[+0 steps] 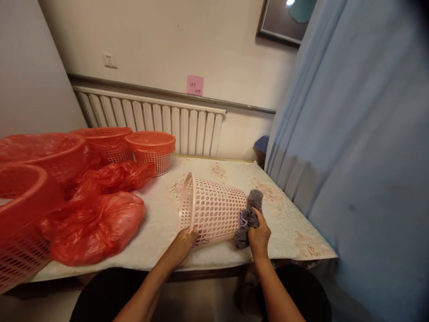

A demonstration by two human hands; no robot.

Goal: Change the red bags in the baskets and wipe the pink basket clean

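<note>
Pink basket (pixel 214 210), a lattice-walled plastic one, is laid on its side on the table (pixel 291 228), near the front edge, with its open rim turned left and its base turned right. The rim is steadied from below by the left hand (pixel 182 243), fingers curled against it, seemingly so the basket cannot roll. A grey cloth (pixel 248 217) is gripped in the closed right hand (pixel 258 235) and pressed against the base, which lying sideways brings within reach. Well apart, at the left, red bags (pixel 97 214) and orange baskets (pixel 152 150) are grouped, some lined with bags. A radiator (pixel 150 118) is mounted behind, and a blue curtain (pixel 351 156) hangs at the right.
</note>
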